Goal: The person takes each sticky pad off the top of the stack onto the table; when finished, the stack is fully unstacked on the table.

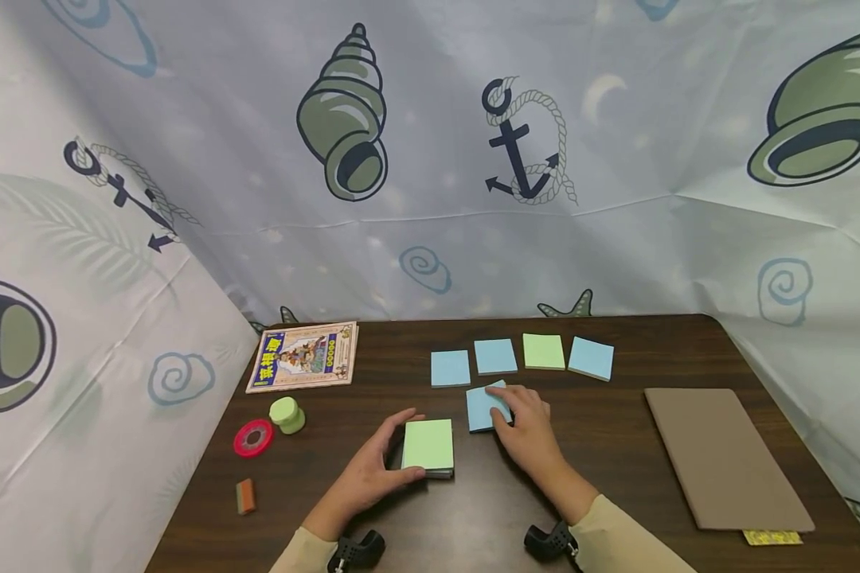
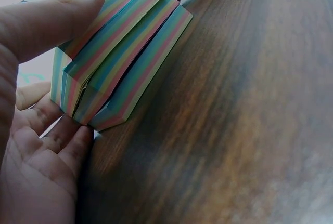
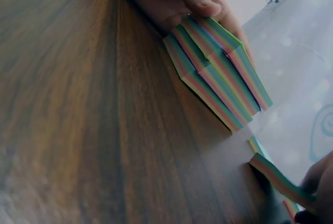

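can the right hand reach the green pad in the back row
Probably yes: bare tabletop lies between the right hand and that green pad, though it holds a blue pad.

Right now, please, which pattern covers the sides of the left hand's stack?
The stack's sides show green, blue, yellow and pink stripes, best in the left wrist view.

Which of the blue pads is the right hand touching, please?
The blue pad nearest the person, just right of the green-topped stack; the right hand's fingers are on it, while the other three lie untouched farther back.
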The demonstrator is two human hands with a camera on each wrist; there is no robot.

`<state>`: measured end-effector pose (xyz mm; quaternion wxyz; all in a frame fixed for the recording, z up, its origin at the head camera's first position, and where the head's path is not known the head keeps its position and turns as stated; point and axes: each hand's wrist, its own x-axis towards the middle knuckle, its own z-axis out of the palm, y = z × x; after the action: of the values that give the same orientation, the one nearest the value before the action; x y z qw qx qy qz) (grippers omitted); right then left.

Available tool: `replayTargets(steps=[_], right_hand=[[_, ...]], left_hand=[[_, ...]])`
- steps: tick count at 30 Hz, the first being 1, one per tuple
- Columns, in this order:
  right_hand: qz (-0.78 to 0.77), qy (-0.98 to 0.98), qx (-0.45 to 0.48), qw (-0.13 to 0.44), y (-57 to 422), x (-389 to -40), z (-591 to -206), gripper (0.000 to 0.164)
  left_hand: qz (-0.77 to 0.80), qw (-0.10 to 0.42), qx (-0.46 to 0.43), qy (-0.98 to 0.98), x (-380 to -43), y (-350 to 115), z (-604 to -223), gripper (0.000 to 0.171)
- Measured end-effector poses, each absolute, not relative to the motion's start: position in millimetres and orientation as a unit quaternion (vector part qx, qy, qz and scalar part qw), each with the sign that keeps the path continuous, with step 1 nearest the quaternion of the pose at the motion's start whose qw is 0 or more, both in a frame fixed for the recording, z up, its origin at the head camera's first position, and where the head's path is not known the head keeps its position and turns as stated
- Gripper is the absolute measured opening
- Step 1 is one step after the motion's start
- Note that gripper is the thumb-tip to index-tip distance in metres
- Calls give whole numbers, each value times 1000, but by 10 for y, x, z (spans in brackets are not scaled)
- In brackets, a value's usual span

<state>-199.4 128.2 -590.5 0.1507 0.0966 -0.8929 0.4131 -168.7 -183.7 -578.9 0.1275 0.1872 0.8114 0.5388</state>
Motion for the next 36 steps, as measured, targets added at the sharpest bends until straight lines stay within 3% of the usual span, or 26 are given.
replayTargets(steps=[11,20,30,36], right_hand=[[332,-931,99,110,1263,-1950,-5885,47],[346,-928,96,100,1259,-1940,-5876,48],[413,-896,91,131,1271,-1951,-5847,38],[470,-856,113,185,1277,-1964,-5855,33]], left_hand=[[533,130,180,817,-1690,-1822,-5779,100],[535,122,184,816,-1675,-1811,-5768,99],[534,127,185,815,-1678,-1813,-5745,99],[527,129,180,820,-1677,-1817,-5745,100]])
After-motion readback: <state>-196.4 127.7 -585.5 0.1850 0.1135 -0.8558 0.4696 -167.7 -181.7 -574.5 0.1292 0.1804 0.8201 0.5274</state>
